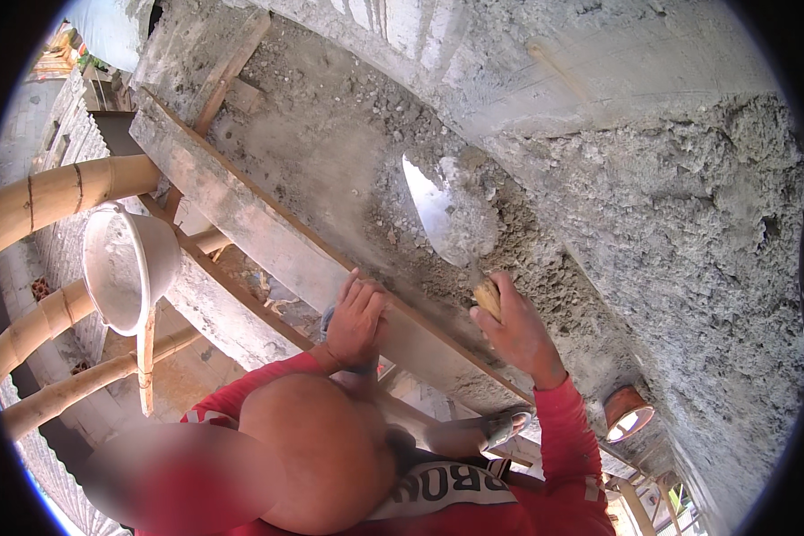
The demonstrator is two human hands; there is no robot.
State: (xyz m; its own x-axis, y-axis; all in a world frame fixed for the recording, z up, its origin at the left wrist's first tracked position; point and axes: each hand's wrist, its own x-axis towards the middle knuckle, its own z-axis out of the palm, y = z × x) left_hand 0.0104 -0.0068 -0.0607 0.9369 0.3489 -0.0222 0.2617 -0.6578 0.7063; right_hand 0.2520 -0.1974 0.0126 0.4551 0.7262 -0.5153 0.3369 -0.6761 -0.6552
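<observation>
My right hand (520,329) is closed round the wooden handle (487,297) of a trowel. The trowel's pale metal blade (427,204) points away from me, with grey mortar (469,210) over its right side. It lies against rough, crumbly mortar (527,237) along the foot of the wall. To the left, my left hand (357,317) grips the upper edge of a long wooden plank (268,223), its fingers together and bent over the edge. Something grey-blue shows beside that hand, too little of it visible to name.
Rough grey plaster covers the wall (688,205) on the right. A whitish plastic dipper (129,268) with a wooden handle hangs near bamboo poles (80,192) at left. A reddish-brown bucket (630,413) stands lower right. My bent knee (317,456) and sandalled foot (505,429) are below the plank.
</observation>
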